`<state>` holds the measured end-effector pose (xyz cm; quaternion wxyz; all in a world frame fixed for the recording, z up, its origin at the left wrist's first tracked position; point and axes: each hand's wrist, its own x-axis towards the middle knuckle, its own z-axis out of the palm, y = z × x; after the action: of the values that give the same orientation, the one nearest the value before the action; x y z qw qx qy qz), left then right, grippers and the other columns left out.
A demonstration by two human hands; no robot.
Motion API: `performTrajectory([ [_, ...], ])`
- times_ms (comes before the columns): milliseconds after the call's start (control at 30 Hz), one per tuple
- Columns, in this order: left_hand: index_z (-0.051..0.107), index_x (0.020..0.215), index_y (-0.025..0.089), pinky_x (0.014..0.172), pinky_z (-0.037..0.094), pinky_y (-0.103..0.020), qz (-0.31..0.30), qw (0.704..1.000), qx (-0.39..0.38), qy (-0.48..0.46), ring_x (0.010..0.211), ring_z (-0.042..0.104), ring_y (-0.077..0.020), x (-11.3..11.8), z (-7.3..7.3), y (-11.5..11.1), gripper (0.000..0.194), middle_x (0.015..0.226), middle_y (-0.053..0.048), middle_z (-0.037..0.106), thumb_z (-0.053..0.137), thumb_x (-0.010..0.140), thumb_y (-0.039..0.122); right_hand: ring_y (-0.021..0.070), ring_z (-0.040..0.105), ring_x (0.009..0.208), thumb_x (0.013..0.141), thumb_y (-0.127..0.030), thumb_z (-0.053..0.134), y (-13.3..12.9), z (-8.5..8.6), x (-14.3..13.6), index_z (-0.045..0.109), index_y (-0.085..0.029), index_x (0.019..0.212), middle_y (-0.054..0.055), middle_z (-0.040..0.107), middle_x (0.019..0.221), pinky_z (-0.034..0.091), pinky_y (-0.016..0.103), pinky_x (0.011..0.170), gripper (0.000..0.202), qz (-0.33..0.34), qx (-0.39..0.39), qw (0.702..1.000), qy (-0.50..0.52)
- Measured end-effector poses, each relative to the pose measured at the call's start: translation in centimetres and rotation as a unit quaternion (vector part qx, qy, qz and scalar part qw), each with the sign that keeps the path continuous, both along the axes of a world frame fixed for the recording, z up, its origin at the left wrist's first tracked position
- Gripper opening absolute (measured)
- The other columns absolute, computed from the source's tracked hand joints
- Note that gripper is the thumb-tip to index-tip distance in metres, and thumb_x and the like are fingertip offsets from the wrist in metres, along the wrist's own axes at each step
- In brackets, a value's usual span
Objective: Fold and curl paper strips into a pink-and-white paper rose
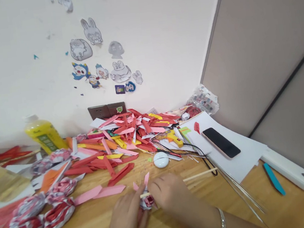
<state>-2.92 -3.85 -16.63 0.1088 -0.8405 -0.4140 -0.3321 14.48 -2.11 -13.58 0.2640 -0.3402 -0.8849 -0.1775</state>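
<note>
Paper rosette (pixel 147 202), red/pink/white, sits nearer the camera than the white rounded case (pixel 161 160), slightly left; L hand (pixel 127 215) pinches it. R hand (pixel 168 191) closed on wooden stick (pixel 201 175), tip across rosette. Yellow glue gun (pixel 175 138) just behind case, to right; smartphone (pixel 221 143) farther right. Folded paper strips (pixel 120 174) behind & left of case; larger rosettes (pixel 59 213) well left.
</note>
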Motion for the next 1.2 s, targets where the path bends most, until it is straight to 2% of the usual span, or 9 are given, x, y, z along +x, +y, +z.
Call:
performTrajectory([
  [200, 0.040, 0.133, 0.017, 0.069, 0.054, -0.031, 0.000, 1.000, 0.006, 0.003, 0.082, 0.070, -0.0222, -0.01, 0.16, 0.01, 0.043, 0.087, -0.008, 0.072, 0.038, 0.095, 0.036, 0.0174, 0.053, 0.052, 0.086, -0.011, 0.053, 0.18, -0.45, 0.05, 0.052, -0.015, 0.074, 0.003, 0.060, 0.062, 0.027, 0.029, 0.047, 0.013, -0.011, 0.016, 1.000, 0.013],
  [500, 0.046, 0.127, 0.017, 0.067, 0.054, -0.030, 0.001, 1.000, 0.018, 0.005, 0.081, 0.069, -0.0220, -0.03, -0.02, 0.17, 0.039, 0.088, -0.009, 0.072, 0.037, 0.095, 0.037, 0.0165, 0.052, 0.052, 0.089, -0.009, 0.048, 0.00, -0.51, -0.05, 0.052, -0.016, 0.071, 0.003, 0.060, 0.061, 0.027, 0.030, 0.047, 0.019, -0.011, 0.013, 1.000, 0.026],
  [667, 0.044, 0.131, 0.017, 0.068, 0.054, -0.030, -0.007, 1.000, 0.003, 0.000, 0.080, 0.069, -0.0215, -0.02, 0.01, 0.18, 0.041, 0.086, -0.008, 0.072, 0.040, 0.094, 0.035, 0.0170, 0.052, 0.053, 0.089, -0.011, 0.048, -0.23, -0.34, -0.03, 0.053, -0.016, 0.071, 0.003, 0.060, 0.062, 0.026, 0.030, 0.048, 0.019, -0.012, -0.006, 1.000, 0.027],
  [967, 0.047, 0.127, 0.018, 0.066, 0.053, -0.029, 0.003, 1.000, 0.012, 0.002, 0.081, 0.069, -0.0207, -0.02, 0.26, 0.10, 0.039, 0.094, -0.009, 0.073, 0.036, 0.095, 0.037, 0.0172, 0.050, 0.052, 0.090, -0.010, 0.044, -0.13, -0.53, -0.06, 0.053, -0.016, 0.071, 0.003, 0.059, 0.061, 0.025, 0.030, 0.048, 0.022, -0.004, 0.006, 0.999, 0.036],
  [1200, 0.049, 0.122, 0.017, 0.068, 0.052, -0.029, -0.002, 1.000, 0.001, -0.003, 0.078, 0.069, -0.0201, 0.07, 0.34, 0.10, 0.036, 0.084, -0.007, 0.071, 0.038, 0.095, 0.038, 0.0174, 0.052, 0.053, 0.090, -0.010, 0.044, 0.06, -0.86, -0.09, 0.053, -0.016, 0.072, 0.003, 0.059, 0.061, 0.026, 0.030, 0.049, 0.021, -0.023, -0.001, 0.999, 0.042],
])
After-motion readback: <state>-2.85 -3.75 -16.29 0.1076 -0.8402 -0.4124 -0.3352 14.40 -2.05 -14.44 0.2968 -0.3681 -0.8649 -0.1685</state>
